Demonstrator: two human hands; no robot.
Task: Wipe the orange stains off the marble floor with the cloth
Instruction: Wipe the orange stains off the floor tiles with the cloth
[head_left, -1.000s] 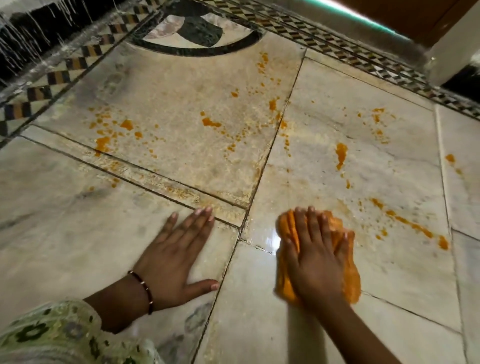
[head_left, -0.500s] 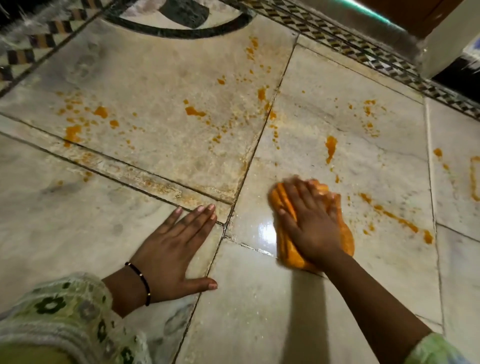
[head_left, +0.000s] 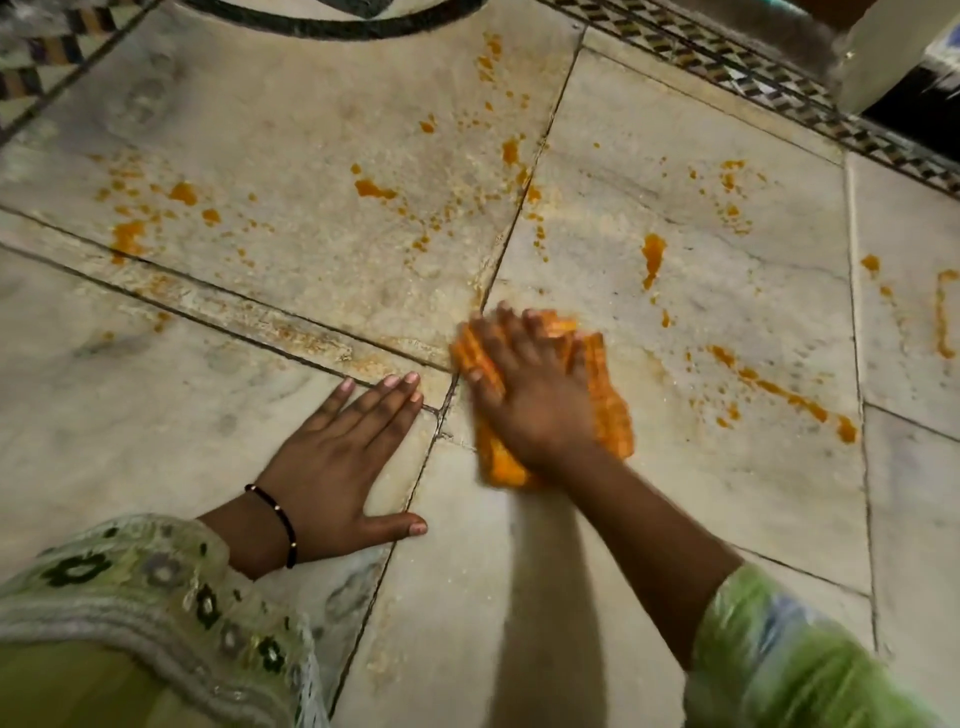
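Note:
My right hand (head_left: 524, 395) presses flat on a folded orange cloth (head_left: 608, 410) on the marble floor (head_left: 649, 519), at the meeting of several tile joints. My left hand (head_left: 337, 462) lies flat on the floor to the left of the cloth, fingers spread, holding nothing. Orange stains dot the tiles beyond: a vertical drip (head_left: 650, 257) above the cloth, a long streak (head_left: 779, 389) to its right, a blob (head_left: 371, 188) on the upper middle tile, and spatter (head_left: 130, 234) at the far left.
A patterned mosaic border (head_left: 779, 93) runs along the top right, with a white post (head_left: 893, 47) behind it. A dark curved inlay (head_left: 332, 26) sits at the top. More orange marks (head_left: 943, 317) lie on the right-hand tile.
My right hand has slid the cloth forward and to the left, up to the tile joint near my left fingertips. The left hand has stayed planted.

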